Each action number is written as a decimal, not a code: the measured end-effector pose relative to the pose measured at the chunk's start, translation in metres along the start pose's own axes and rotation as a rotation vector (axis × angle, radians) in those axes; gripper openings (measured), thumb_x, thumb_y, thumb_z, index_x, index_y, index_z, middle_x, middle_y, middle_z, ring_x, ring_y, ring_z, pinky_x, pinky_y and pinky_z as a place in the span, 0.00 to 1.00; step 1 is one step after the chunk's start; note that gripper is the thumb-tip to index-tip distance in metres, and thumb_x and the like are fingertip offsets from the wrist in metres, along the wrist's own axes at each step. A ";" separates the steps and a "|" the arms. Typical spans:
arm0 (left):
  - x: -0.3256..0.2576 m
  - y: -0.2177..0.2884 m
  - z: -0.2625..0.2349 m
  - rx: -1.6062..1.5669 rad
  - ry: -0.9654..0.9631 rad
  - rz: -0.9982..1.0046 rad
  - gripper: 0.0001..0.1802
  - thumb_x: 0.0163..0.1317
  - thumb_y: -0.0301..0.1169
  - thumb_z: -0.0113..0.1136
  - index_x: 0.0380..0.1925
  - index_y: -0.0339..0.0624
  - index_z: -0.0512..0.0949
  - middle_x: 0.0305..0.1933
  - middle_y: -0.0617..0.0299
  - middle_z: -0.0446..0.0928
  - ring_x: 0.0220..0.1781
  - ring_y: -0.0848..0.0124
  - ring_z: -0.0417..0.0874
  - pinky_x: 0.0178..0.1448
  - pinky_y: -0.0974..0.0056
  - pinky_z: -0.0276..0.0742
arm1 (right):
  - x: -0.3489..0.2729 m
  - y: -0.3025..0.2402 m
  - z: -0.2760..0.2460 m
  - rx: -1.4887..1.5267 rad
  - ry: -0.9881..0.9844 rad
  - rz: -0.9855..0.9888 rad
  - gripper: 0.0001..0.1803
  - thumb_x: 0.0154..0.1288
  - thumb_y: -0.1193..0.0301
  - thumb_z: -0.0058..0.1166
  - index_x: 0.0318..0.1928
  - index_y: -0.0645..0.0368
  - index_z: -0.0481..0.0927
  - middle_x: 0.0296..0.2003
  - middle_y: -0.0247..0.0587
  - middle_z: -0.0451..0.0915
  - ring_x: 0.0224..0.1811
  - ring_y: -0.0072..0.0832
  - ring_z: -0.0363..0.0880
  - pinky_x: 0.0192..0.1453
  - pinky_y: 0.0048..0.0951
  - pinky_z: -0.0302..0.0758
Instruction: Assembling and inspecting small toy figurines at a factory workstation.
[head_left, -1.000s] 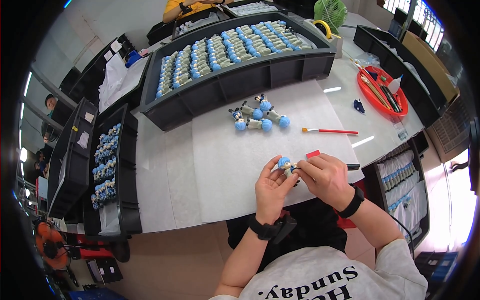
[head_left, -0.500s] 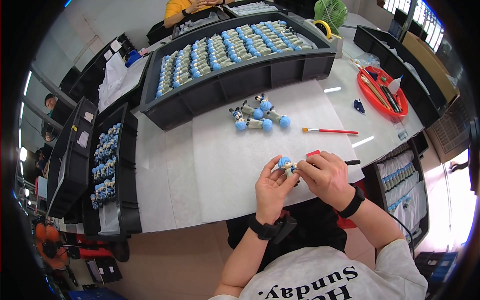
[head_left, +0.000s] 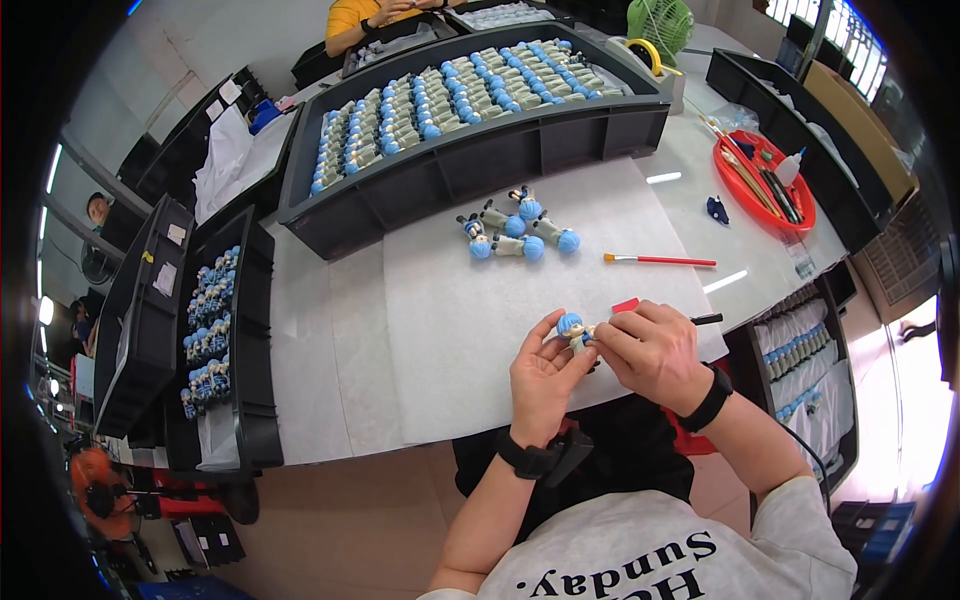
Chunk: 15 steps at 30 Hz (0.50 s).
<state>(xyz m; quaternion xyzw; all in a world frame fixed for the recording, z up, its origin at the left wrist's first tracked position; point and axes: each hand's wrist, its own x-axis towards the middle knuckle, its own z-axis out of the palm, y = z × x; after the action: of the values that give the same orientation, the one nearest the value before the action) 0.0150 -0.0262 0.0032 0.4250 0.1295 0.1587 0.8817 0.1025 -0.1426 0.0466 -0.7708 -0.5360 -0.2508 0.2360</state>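
My left hand [head_left: 541,378] is closed around a small blue-haired figurine [head_left: 571,327], holding it upright above the white sheet [head_left: 460,340]. At the figurine's right side, the fingertips of my right hand [head_left: 650,352] are pinched against its body; any small part between them is hidden. Beyond those fingers a flat red piece [head_left: 625,306] shows, and a thin black rod end [head_left: 707,319] sticks out past the knuckles. Whether the rod is held or lies under the hand cannot be told. Several more figurines [head_left: 518,248] lie in a loose group farther off on the sheet.
A red-handled brush [head_left: 660,261] lies right of the group. Behind stands a large grey crate [head_left: 480,160] filled with rows of figurines. To the right are a red tray [head_left: 808,218] of tools and a dark blue scrap [head_left: 717,210]; a black crate [head_left: 258,350] stands left.
My hands and the figurine stay almost in place, with only a slight shift of the right hand.
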 end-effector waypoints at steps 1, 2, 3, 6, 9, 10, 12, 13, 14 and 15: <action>0.000 0.000 0.000 0.000 -0.002 -0.004 0.28 0.53 0.14 0.54 0.55 0.34 0.60 0.43 0.54 0.73 0.43 0.70 0.78 0.49 0.68 0.76 | 0.000 0.000 0.000 -0.001 0.000 0.001 0.09 0.41 0.72 0.60 0.26 0.54 0.76 0.20 0.29 0.72 0.22 0.25 0.69 0.24 0.25 0.66; 0.000 0.000 0.001 0.000 -0.003 -0.005 0.28 0.53 0.14 0.54 0.55 0.34 0.60 0.43 0.54 0.73 0.43 0.70 0.78 0.49 0.68 0.76 | 0.000 0.001 -0.001 0.003 0.001 -0.002 0.09 0.41 0.72 0.60 0.26 0.54 0.76 0.20 0.29 0.71 0.22 0.25 0.69 0.24 0.25 0.66; 0.000 0.000 0.001 -0.005 0.000 -0.004 0.29 0.53 0.14 0.54 0.55 0.34 0.60 0.43 0.54 0.73 0.43 0.70 0.78 0.48 0.68 0.76 | 0.000 0.001 -0.001 0.010 0.003 -0.007 0.09 0.41 0.72 0.60 0.26 0.54 0.75 0.20 0.29 0.71 0.22 0.25 0.69 0.24 0.25 0.66; 0.000 0.000 0.000 -0.008 0.003 -0.004 0.29 0.53 0.14 0.54 0.55 0.34 0.60 0.43 0.54 0.73 0.43 0.70 0.78 0.48 0.68 0.76 | -0.001 0.000 0.001 0.011 0.010 0.017 0.09 0.41 0.72 0.60 0.26 0.54 0.75 0.19 0.29 0.71 0.21 0.25 0.69 0.23 0.25 0.66; 0.000 0.000 0.000 -0.006 0.001 -0.003 0.29 0.53 0.14 0.55 0.55 0.34 0.60 0.43 0.54 0.73 0.43 0.70 0.78 0.48 0.69 0.76 | -0.002 0.000 0.002 0.019 0.011 0.028 0.09 0.41 0.72 0.61 0.26 0.54 0.75 0.19 0.30 0.71 0.20 0.25 0.69 0.22 0.25 0.66; 0.000 0.000 0.000 -0.008 0.002 -0.001 0.29 0.52 0.14 0.55 0.55 0.34 0.60 0.42 0.54 0.73 0.42 0.70 0.78 0.48 0.69 0.76 | -0.002 -0.001 0.002 0.019 0.011 0.028 0.09 0.41 0.72 0.61 0.26 0.54 0.75 0.19 0.30 0.71 0.20 0.25 0.69 0.22 0.25 0.66; 0.000 0.001 0.000 -0.011 0.003 -0.001 0.29 0.52 0.14 0.55 0.55 0.34 0.60 0.42 0.54 0.73 0.42 0.71 0.78 0.48 0.69 0.76 | -0.001 -0.001 0.001 0.026 -0.007 0.034 0.08 0.42 0.72 0.60 0.26 0.55 0.75 0.18 0.30 0.71 0.20 0.25 0.69 0.22 0.25 0.66; 0.000 0.001 0.000 -0.014 0.005 0.001 0.29 0.52 0.14 0.55 0.55 0.34 0.60 0.42 0.54 0.73 0.42 0.71 0.78 0.48 0.69 0.76 | -0.002 -0.001 0.001 0.026 -0.007 0.034 0.08 0.42 0.72 0.60 0.26 0.55 0.75 0.18 0.30 0.71 0.20 0.25 0.69 0.22 0.25 0.66; 0.000 0.000 0.000 -0.014 0.005 0.000 0.29 0.52 0.14 0.55 0.55 0.34 0.60 0.42 0.54 0.73 0.42 0.71 0.78 0.48 0.69 0.76 | -0.002 -0.001 0.002 0.035 -0.013 0.048 0.08 0.42 0.72 0.60 0.26 0.55 0.75 0.18 0.31 0.71 0.20 0.26 0.69 0.21 0.26 0.66; 0.000 0.000 0.000 -0.011 0.002 0.006 0.29 0.52 0.14 0.55 0.55 0.34 0.60 0.42 0.54 0.73 0.42 0.71 0.78 0.48 0.69 0.76 | -0.003 0.000 0.003 0.043 -0.020 0.063 0.08 0.43 0.72 0.60 0.26 0.55 0.75 0.18 0.31 0.71 0.19 0.26 0.69 0.21 0.26 0.66</action>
<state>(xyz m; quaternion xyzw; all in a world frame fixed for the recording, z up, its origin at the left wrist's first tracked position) 0.0154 -0.0261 0.0032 0.4205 0.1283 0.1626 0.8833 0.1016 -0.1427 0.0430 -0.7844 -0.5192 -0.2238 0.2549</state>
